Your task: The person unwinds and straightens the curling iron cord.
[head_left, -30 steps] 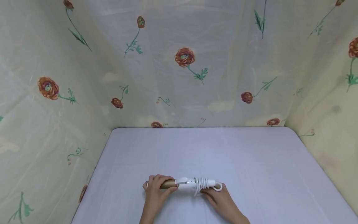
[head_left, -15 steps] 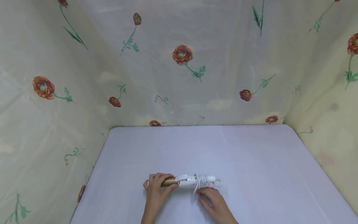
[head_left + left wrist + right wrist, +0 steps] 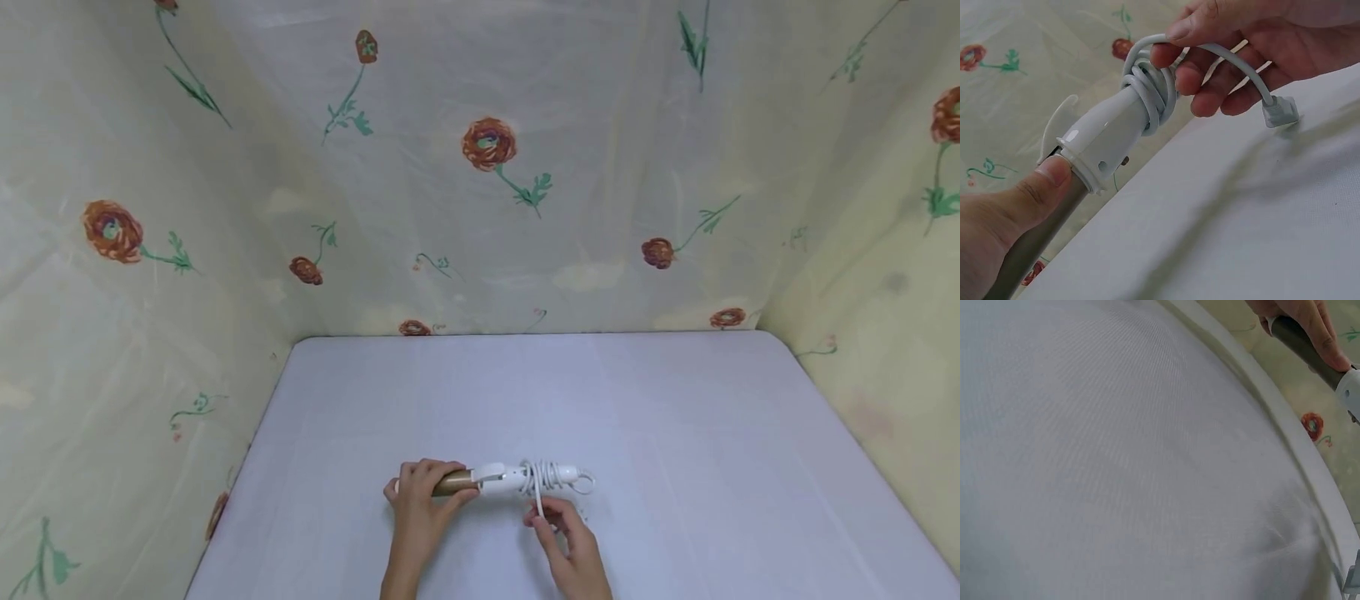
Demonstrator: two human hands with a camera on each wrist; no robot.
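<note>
A curling iron [image 3: 504,480] with a gold barrel and a white handle is held level above the table in the head view. My left hand [image 3: 420,504] grips it by the barrel, thumb near the white collar. White cord [image 3: 1154,94] is looped several times around the handle. Between thumb and fingers, my right hand [image 3: 573,546] pinches the loose end of that cord just below the handle. The plug [image 3: 1280,112] dangles from this end in the left wrist view. In the right wrist view the barrel [image 3: 1304,345] shows at the top right, with the left hand around it.
The white table [image 3: 480,400] has a rounded far edge. Cream cloth [image 3: 585,167] printed with red flowers hangs behind it and along both sides.
My right hand has moved from the handle's end toward the front and left, drawing the cord's loose end down from the coils. The left hand keeps its grip almost in place.
</note>
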